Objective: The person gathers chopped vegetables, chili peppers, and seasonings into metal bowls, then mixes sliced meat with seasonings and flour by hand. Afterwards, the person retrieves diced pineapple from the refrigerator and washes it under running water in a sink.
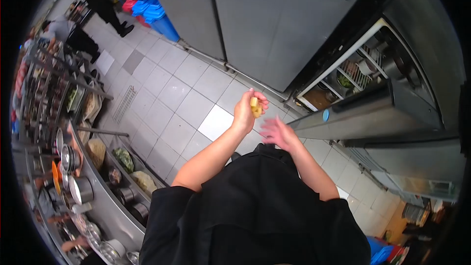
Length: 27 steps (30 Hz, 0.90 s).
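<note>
My left hand (244,113) is raised in front of me, its fingers curled around a few small yellow chunks (254,105). They look blocky, but their exact kind cannot be made out. Just below and to the right, my right hand (276,133) is held apart from the left, fingers spread and slightly blurred, with nothing visible in it. Closest to the right hand is the open steel refrigerator door (353,113), which carries a round blue sticker. Behind that door the refrigerator's wire shelf (354,72) shows, bearing metal containers and something green.
Closed steel cabinet doors (274,24) stand ahead over a tiled floor (181,88). To the left runs a steel counter (110,186) with pots (81,189) and bagged food below. Blue bins (164,24) and two people, one in dark clothes (100,5), are farther off.
</note>
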Each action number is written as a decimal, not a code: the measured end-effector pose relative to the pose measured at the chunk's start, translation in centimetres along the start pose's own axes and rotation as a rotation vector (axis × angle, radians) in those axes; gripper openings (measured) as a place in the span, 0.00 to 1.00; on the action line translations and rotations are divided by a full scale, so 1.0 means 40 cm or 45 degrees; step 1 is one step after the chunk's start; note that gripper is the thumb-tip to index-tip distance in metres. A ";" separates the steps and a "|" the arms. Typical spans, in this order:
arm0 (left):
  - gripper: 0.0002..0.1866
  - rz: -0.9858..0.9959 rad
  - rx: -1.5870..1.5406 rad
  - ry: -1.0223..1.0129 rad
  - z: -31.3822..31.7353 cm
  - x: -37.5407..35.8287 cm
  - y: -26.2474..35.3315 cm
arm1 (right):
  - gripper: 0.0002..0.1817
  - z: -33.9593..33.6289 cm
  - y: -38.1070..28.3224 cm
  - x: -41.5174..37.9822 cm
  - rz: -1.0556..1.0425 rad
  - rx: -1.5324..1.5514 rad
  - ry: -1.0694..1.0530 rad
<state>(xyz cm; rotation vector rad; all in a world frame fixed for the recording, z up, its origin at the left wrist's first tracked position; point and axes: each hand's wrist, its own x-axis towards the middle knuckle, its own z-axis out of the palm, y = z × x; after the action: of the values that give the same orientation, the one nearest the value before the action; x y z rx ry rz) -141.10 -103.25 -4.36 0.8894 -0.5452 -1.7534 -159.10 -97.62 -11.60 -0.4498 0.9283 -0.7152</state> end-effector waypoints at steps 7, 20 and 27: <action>0.25 0.678 0.167 0.056 -0.055 -0.069 0.065 | 0.33 0.302 -0.117 0.121 0.150 0.396 -0.327; 0.26 0.848 -0.001 0.534 -0.175 -0.084 0.095 | 0.34 0.295 -0.257 0.143 0.182 -0.060 -0.616; 0.26 0.455 0.377 0.321 -0.114 0.039 0.005 | 0.18 0.084 -0.285 0.069 -0.120 -0.113 -0.324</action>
<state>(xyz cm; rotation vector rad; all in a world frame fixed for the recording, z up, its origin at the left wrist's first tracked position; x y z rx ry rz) -137.67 -104.53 -7.52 1.1233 -0.7562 -1.2354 -159.25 -107.29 -4.16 -0.6505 0.7040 -0.6854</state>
